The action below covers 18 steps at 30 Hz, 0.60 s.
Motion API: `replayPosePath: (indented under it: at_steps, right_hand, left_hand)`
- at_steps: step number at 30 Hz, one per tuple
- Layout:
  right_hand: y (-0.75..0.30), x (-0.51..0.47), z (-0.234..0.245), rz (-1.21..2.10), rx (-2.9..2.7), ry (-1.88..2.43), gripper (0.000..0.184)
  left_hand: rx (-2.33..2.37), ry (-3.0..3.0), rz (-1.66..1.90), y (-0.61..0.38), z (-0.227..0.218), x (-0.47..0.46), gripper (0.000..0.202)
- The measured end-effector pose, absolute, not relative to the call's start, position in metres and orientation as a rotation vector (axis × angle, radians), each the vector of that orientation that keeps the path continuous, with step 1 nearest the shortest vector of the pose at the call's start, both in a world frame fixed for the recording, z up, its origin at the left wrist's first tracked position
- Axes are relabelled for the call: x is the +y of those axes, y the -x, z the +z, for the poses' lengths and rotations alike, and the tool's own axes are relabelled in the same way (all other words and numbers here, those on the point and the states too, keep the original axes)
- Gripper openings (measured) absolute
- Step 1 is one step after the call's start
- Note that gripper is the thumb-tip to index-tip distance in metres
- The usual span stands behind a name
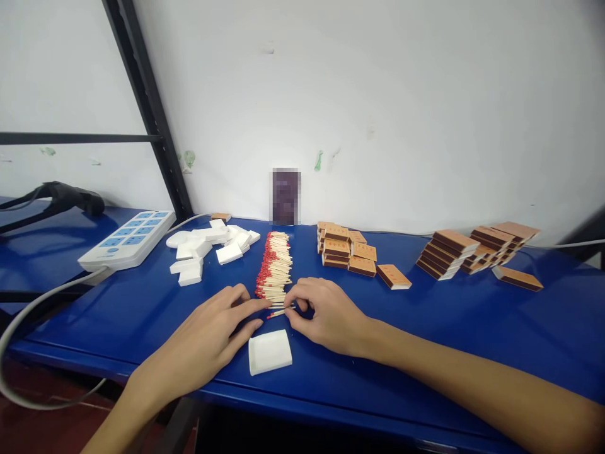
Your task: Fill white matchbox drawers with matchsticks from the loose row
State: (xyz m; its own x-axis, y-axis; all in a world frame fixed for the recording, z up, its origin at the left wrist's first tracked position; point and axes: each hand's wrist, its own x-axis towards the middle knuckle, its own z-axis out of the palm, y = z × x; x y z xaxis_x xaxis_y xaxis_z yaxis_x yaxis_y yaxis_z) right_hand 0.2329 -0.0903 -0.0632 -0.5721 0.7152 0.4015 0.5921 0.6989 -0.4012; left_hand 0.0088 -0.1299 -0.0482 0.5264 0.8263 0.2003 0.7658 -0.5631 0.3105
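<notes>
A long pile of red-tipped matches (276, 265) lies in the middle of the blue table, heads to the left. My left hand (212, 331) is open, its index fingertip at the heads of the nearest matches and its thumb apart, lower down. On the pile's other side, my right hand (326, 312) is closed, thumb and index finger pinching the tail end of a loose match (276, 314). Just in front of both hands sits a white matchbox tray (270, 353), open side up; no matches show in it.
White matchbox trays (203, 243) are heaped at the back left beside a power strip (130, 239). Brown matchbox sleeves (336, 246) stand stacked right of the matches, and more matchboxes (449, 252) are stacked farther right. A white wall (401, 113) and a dark upright rectangle (286, 197) stand behind.
</notes>
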Motion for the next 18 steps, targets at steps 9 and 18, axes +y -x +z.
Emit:
replayPosePath:
  at_steps: [9,18]
  right_hand:
    - [-0.2334,-0.0899,-0.0633,0.36,-2.374,0.948,0.009]
    - [-0.2341,-0.0901,-0.064,0.369,-2.37,0.929,0.009]
  left_hand:
    - [1.336,-2.564,0.521,-0.0081,-0.0488,-0.1308,0.036]
    - [1.336,-2.532,0.506,-0.0095,-0.0478,-0.1316,0.036]
